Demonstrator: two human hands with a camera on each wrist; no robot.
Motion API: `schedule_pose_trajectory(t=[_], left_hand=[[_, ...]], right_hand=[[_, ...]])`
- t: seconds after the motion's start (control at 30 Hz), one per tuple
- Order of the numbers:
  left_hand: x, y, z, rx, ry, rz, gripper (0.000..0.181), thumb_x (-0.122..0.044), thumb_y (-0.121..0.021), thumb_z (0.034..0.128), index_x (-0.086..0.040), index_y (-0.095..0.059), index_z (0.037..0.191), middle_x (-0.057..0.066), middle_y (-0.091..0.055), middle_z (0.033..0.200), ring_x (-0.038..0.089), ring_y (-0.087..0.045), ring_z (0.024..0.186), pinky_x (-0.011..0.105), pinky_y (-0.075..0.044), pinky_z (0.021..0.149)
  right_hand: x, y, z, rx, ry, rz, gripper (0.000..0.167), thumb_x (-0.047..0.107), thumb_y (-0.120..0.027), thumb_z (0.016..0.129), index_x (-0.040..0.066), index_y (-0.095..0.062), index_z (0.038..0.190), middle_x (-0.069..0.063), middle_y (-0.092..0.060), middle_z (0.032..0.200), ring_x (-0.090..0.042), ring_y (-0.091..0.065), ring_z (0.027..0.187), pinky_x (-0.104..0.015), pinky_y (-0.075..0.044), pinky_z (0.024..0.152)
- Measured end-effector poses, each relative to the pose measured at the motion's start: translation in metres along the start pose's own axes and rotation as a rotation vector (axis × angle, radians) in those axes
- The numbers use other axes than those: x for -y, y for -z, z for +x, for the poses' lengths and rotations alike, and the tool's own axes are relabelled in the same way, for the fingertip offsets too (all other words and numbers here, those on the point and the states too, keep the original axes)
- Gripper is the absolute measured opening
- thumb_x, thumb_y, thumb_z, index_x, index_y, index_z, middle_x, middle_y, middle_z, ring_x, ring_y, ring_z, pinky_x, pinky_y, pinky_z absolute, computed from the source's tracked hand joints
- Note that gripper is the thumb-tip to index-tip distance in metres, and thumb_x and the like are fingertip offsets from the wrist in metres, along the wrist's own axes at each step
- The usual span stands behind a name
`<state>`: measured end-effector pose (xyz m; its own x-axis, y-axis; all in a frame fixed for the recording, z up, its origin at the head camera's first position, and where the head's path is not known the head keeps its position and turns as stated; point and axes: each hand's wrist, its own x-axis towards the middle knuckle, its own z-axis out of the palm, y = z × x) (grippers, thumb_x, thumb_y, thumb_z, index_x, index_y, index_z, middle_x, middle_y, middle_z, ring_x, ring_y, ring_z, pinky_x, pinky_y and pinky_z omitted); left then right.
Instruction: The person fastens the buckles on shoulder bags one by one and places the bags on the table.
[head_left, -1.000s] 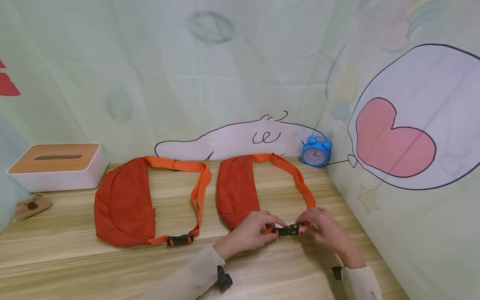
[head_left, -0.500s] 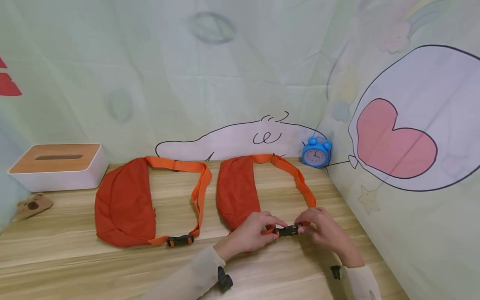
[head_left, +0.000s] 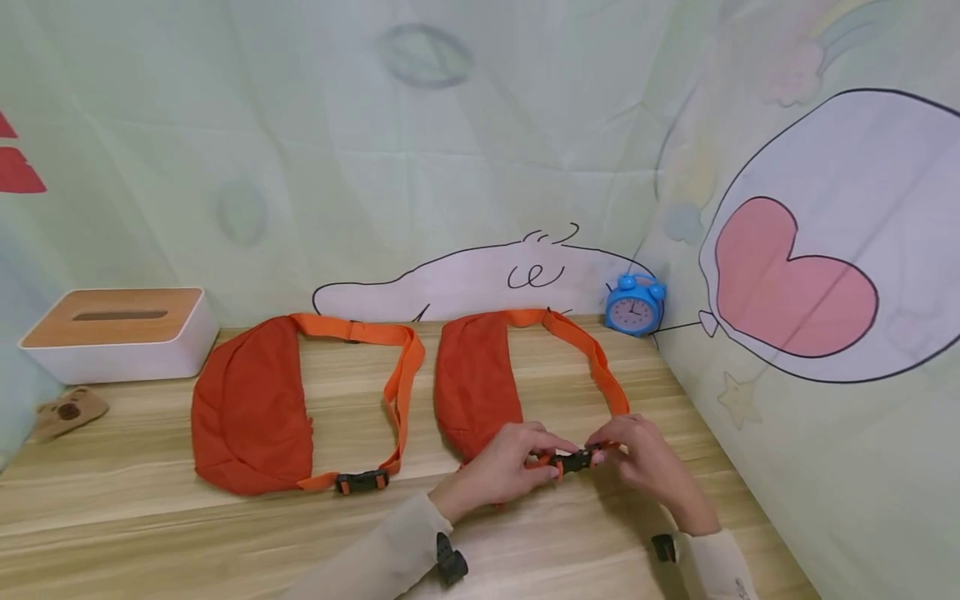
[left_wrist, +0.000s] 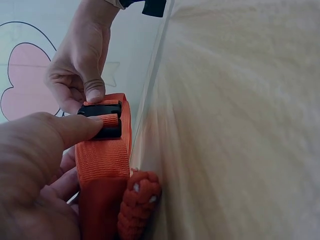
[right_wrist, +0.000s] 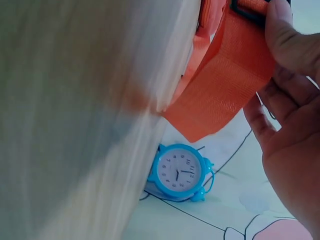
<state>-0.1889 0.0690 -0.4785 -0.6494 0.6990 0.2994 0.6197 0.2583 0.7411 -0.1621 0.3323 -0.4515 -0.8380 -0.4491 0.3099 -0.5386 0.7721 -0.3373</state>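
Note:
A red waist bag [head_left: 476,375] lies at the right, its orange strap [head_left: 592,358] curving round to a black side-release buckle [head_left: 572,462]. My left hand [head_left: 502,467] pinches the buckle's left half. On the other half, thumb and fingers of my right hand [head_left: 645,462] hold on. The left wrist view has both thumbs on the buckle [left_wrist: 110,131], its two parts close together; whether they are latched I cannot tell. In the right wrist view the orange strap [right_wrist: 220,85] hangs below my right hand [right_wrist: 300,115].
A second red bag [head_left: 251,408] lies to the left, its black buckle [head_left: 362,482] joined. Behind stand a white tissue box [head_left: 120,358] with a wooden lid and a blue alarm clock [head_left: 633,308]. A brown bear-face item [head_left: 71,411] lies at far left. Printed cloth walls border the table.
My right hand has shifted slightly left, bringing its buckle half closer to the other, so the buckle looks shorter. My left hand stays nearly still.

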Motion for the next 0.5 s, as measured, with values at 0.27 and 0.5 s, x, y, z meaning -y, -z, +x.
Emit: schedule_pose_trajectory(t=[0.27, 0.5], left_hand=[[0.000, -0.002, 0.000, -0.009, -0.031, 0.063, 0.037, -0.010, -0.084, 0.0924, -0.018, -0.080, 0.128, 0.002, -0.078, 0.104, 0.008, -0.060, 0.085, 0.014, -0.040, 0.070], [-0.001, -0.004, 0.000, -0.025, -0.018, 0.068, 0.037, -0.009, -0.082, 0.0939, -0.019, -0.080, 0.129, 0.002, -0.078, 0.104, 0.008, -0.066, 0.091, 0.014, -0.041, 0.073]], right_hand=[[0.001, -0.008, 0.002, -0.009, -0.011, 0.024, 0.019, 0.000, -0.088, 0.080, 0.016, -0.083, 0.087, 0.006, -0.080, 0.083, -0.009, -0.070, 0.083, -0.035, -0.055, 0.082], [0.004, -0.013, 0.004, -0.051, -0.034, 0.021, 0.021, -0.004, -0.089, 0.078, 0.016, -0.082, 0.083, 0.007, -0.080, 0.082, -0.009, -0.069, 0.081, -0.035, -0.055, 0.081]])
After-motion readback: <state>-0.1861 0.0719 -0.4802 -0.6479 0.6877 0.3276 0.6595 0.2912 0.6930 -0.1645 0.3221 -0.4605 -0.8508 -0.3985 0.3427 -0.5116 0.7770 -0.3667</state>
